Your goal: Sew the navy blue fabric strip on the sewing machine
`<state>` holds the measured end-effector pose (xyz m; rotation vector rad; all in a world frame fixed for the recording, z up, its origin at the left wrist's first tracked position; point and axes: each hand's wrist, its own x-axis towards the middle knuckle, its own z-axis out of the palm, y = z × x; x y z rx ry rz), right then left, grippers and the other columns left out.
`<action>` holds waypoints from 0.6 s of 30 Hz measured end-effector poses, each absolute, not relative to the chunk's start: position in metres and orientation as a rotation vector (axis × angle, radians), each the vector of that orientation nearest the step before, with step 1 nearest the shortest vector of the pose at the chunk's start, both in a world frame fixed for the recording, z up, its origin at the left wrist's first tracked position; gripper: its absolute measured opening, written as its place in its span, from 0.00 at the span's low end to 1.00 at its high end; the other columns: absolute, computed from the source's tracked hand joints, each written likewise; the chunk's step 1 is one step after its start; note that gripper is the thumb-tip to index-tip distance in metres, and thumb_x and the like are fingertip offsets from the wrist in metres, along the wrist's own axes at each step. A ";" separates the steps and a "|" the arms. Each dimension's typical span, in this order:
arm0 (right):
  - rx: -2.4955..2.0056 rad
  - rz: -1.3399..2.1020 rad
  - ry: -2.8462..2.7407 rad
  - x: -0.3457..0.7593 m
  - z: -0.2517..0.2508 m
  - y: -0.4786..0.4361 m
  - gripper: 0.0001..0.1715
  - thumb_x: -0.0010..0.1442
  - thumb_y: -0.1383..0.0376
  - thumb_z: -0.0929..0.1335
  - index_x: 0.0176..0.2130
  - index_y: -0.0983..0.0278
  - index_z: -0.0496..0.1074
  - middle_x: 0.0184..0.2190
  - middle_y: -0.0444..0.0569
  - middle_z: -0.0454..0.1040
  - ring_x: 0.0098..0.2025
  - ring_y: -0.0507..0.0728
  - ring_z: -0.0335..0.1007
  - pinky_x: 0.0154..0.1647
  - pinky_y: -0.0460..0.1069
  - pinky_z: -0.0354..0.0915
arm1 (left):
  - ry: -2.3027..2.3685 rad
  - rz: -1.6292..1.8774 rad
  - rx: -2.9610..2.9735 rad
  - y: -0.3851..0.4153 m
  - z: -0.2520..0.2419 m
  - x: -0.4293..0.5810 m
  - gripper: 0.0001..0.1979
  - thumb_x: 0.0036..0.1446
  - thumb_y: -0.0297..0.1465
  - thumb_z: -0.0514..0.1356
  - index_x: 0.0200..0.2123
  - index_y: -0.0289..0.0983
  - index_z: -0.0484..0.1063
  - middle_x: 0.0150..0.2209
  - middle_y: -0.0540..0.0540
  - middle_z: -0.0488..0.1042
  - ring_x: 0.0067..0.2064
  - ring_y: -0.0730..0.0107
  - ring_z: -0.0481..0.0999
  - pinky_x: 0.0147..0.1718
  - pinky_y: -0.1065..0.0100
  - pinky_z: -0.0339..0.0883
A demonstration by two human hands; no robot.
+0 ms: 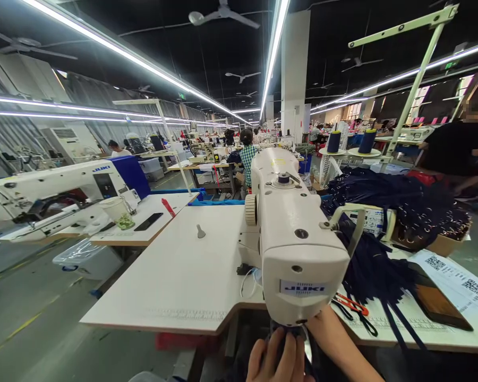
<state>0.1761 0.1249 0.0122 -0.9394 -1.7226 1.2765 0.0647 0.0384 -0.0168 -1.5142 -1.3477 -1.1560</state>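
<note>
The left hand [276,361], fingers curled, presses dark navy fabric [281,331] directly beneath the Juki sewing machine head [297,249]. That head hides the right hand; only its forearm [338,345] shows, so its grip cannot be determined. Just right of the forearm lie orange-handled snips [352,304]; beyond them, piled navy straps [398,207] and QR-coded sheets [454,278].

white table [175,276], sewing machine [290,233], navy fabric [382,265]

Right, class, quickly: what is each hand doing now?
Left hand: fingers pressed on dark fabric under the sewing machine.
Right hand: hidden behind the machine; cannot tell.
</note>
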 end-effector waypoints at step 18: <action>-1.128 0.984 -1.699 0.196 -0.012 0.099 0.21 0.64 0.51 0.62 0.43 0.62 0.74 0.42 0.56 0.80 0.47 0.63 0.75 0.50 0.52 0.71 | -1.199 -1.261 -1.664 0.045 -0.017 0.056 0.25 0.71 0.32 0.43 0.23 0.42 0.69 0.21 0.59 0.75 0.29 0.80 0.76 0.38 0.67 0.57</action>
